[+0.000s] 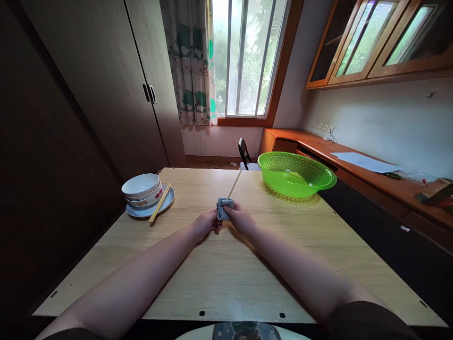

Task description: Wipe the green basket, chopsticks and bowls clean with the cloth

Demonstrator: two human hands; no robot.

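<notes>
Over the middle of the table, a folded grey-blue cloth [223,209] is wrapped about a thin chopstick [235,184]. The far part of the chopstick sticks out of the cloth, slanting away to the right. My right hand [240,218] is closed on the cloth, its thumb pressed on top. Against the cloth's lower left side, my left hand [208,222] has its fingers curled in, in line with the chopstick's near end, which is hidden. On the left, more chopsticks [161,203] lie across the rim of a blue-patterned plate [170,197], beside a stack of white bowls [141,185].
A bright green plastic basket [293,182] stands at the table's [226,269] back right corner. Behind the table is a folding chair [244,151]. A wooden desk [318,146] with papers runs along the right wall; a tall dark wardrobe [106,85] borders the left.
</notes>
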